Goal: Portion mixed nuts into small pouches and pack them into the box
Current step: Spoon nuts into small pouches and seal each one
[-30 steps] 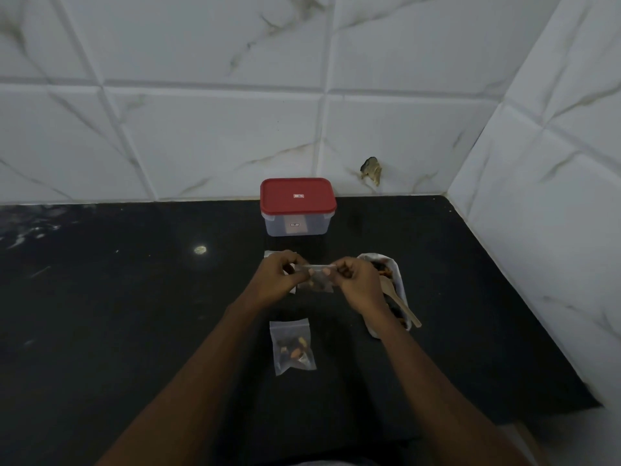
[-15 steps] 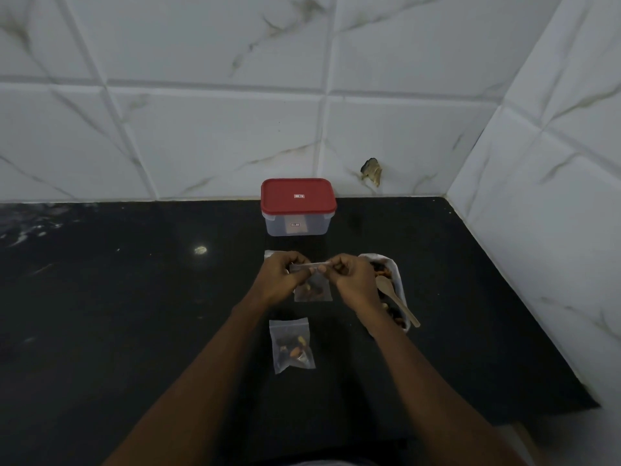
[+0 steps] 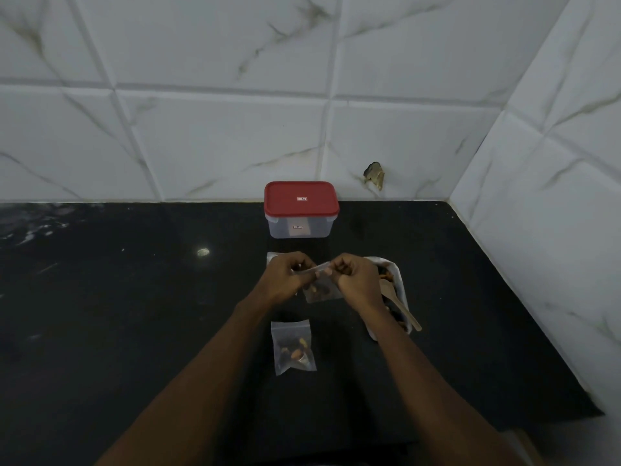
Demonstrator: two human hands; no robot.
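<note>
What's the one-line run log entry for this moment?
step: sealing | left hand: pinches small clear plastic pouch of nuts | right hand: pinches same pouch | red-lidded clear plastic box: lid on

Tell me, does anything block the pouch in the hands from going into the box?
Yes: the red lid sits on the box, just beyond the held pouch. It must come off first.

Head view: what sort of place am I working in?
Probably a home kitchen corner: black stone counter, white marble-look wall tiles on two sides, and a red-lidded food box by the back wall.
</note>
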